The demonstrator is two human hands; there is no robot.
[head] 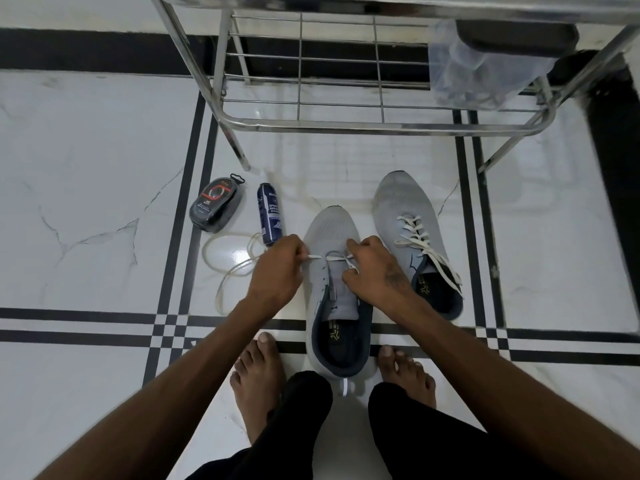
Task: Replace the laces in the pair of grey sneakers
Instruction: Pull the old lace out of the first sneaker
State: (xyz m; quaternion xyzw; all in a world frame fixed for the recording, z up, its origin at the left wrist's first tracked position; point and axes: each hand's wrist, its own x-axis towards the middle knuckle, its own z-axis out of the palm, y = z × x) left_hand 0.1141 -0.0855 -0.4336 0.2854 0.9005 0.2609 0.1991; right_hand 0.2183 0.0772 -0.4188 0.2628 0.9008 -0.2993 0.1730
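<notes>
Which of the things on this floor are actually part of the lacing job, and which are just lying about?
In use:
near sneaker, being laced
white lace, pinched by left hand and right hand
far sneaker, already laced
loose lace on the floor

Lying about:
blue spray can
black polish case
metal rack

Dim, cool light; floor point(242, 252) glare; wide-angle edge bending.

The rack point(381, 124) is cut off by the top edge. The spray can point(269, 214) label is too small to read. The right hand point(372, 268) hides part of the lace point(334, 258). A blurred dark object point(516, 38) sits on the rack.
</notes>
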